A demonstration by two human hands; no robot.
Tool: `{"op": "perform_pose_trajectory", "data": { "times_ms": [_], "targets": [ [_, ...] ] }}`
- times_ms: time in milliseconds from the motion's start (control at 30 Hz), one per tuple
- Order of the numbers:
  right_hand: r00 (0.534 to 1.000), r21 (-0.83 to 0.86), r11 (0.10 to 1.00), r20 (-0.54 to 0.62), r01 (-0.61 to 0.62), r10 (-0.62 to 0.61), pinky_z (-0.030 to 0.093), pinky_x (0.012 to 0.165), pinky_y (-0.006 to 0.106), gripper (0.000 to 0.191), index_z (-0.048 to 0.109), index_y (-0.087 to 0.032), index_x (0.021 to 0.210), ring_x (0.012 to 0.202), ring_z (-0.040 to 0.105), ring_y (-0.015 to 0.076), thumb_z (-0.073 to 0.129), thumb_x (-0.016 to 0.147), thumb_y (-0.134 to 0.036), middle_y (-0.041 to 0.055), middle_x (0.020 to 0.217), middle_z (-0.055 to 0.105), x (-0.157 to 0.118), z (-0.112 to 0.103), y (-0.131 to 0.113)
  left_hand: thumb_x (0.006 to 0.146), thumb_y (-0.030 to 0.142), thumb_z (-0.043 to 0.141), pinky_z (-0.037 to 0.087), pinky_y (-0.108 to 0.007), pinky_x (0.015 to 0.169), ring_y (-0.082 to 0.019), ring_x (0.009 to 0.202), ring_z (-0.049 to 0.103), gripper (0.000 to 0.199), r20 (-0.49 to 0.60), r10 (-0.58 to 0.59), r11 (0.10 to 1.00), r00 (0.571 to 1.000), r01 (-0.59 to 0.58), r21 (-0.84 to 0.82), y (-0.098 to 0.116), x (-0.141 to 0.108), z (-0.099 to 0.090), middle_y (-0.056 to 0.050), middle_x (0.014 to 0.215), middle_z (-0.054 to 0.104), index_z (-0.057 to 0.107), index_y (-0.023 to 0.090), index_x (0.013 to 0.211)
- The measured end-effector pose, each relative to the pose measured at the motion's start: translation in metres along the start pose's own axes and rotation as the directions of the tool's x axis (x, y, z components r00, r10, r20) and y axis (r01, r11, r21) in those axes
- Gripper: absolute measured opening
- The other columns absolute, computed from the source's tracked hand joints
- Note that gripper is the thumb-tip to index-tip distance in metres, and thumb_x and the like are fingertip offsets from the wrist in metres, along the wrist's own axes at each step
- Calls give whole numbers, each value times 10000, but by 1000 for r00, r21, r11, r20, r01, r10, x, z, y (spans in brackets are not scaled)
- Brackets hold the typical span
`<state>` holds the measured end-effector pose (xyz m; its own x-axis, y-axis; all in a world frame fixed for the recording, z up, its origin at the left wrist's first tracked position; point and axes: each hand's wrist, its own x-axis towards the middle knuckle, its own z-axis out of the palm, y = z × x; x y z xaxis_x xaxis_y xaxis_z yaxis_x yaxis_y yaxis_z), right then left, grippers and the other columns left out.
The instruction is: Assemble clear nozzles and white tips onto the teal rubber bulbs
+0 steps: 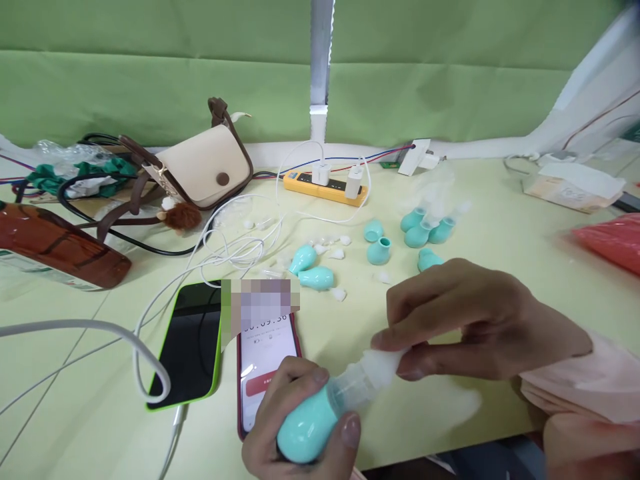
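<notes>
Above the table (120,447), the left hand (266,427) clasps a teal bulb (307,428); the right hand (460,307) pinches a white tip (381,367) at its clear tube (351,389), seating hard to judge. Keeping both steadily in line would help.

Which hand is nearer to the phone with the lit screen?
Left. The left hand overlaps the lower right edge of the phone in view; the right hand is farther off, to its right.

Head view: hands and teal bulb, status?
Left hand gripping teal bulb. Right hand pinching white tip at end of clear tube. Red-edged phone beside left hand.
</notes>
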<state>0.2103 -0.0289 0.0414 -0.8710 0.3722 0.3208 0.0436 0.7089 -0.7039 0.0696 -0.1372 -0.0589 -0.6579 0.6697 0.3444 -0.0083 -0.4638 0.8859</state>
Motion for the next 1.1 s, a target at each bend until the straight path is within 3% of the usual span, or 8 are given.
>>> {"op": "perform_pose_trajectory", "data": {
  "times_ms": [133,267,400,533,667,833,967,1100],
  "targets": [
    [997,-73,997,80,22,-16,412,514,167,148,660,-76,929,578,513,70,554,842,-134,52,710,565,-3,-4,-5,587,191,724,351,-209,366,-127,528,500,188,16,-4,1000,1000,4,27,4,4,0,2,659,589,695,197,773],
    [988,-143,990,153,13,9,399,542,183,163,659,-109,915,606,490,89,508,872,-151,56,723,559,-6,-8,-8,549,145,745,398,-216,388,-125,517,532,228,198,-31,998,980,19,64,8,10,-2,11,649,606,702,213,762],
    [980,-280,960,195,12,44,371,543,210,200,657,-118,911,600,459,108,465,895,-170,55,703,551,-8,-11,-10,559,161,750,368,-213,376,-107,504,507,194,141,-43,993,989,26,119,8,7,1,20,662,588,695,210,738],
    [976,-348,936,213,42,36,393,566,219,249,659,-118,871,639,510,122,426,914,-196,78,739,588,-9,-11,-9,554,101,726,336,-231,381,-107,502,482,191,45,18,989,999,-24,148,10,2,12,32,625,557,681,188,718],
    [985,-209,978,172,7,29,418,539,210,166,664,-75,838,591,525,107,513,862,-141,75,688,603,-7,-9,-4,557,71,700,316,-232,375,-112,505,483,184,-10,102,976,995,-98,193,11,3,16,33,609,552,668,176,704],
    [994,92,995,105,-31,21,436,501,184,112,671,-28,850,555,564,94,631,764,-87,78,643,630,-3,-6,3,593,118,682,395,-245,406,-142,532,550,149,63,190,938,980,-200,281,8,6,9,10,640,595,659,192,720],
    [992,100,993,114,-62,50,408,477,180,107,687,-79,855,536,533,83,628,777,-123,49,635,608,-3,-6,4,623,172,684,430,-250,423,-160,559,586,119,62,237,920,970,-244,307,6,6,9,-8,669,622,661,191,738],
    [980,38,995,182,-93,85,341,445,186,125,688,-104,843,481,436,64,571,824,-141,13,600,531,-7,-9,0,637,168,678,397,-231,398,-131,515,542,116,84,206,928,975,-222,300,6,3,13,19,623,572,648,207,742]
  ]
}}
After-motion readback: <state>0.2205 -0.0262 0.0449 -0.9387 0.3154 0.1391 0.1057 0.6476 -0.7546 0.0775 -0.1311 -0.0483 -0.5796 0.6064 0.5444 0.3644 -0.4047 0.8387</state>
